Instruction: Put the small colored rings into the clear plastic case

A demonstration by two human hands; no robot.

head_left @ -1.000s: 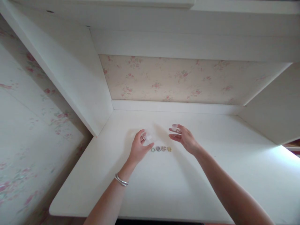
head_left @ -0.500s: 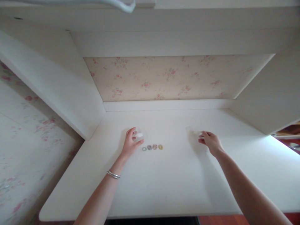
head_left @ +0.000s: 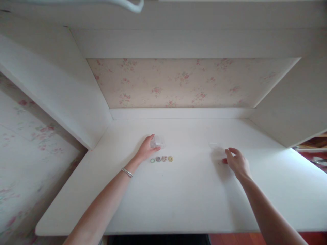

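My left hand (head_left: 148, 147) is wrapped round a small clear plastic container (head_left: 158, 141) on the white desk. Just in front of it lies a row of several small rounds: a green ring (head_left: 152, 160), a grey-purple coil (head_left: 158, 159), a pinkish coil (head_left: 164, 158) and a yellow coil (head_left: 170, 159). To the right, my right hand (head_left: 238, 163) hovers low over the desk, thumb and fingers apart with nothing seen between them. Left of its fingertips lies a faint, clear flat piece, perhaps a lid (head_left: 216, 145); its outline is hard to make out.
The white desk (head_left: 178, 197) has a low back ledge (head_left: 184, 113) and side panels at left (head_left: 84, 102) and right (head_left: 288, 105). A shelf overhangs the top, with a pale cable (head_left: 133, 6). Below the front edge is something black (head_left: 158, 239).
My right hand has let go of the clear piece and drawn back to the right, towards me. My left hand still grips the container, now slightly farther right of the row's left end.
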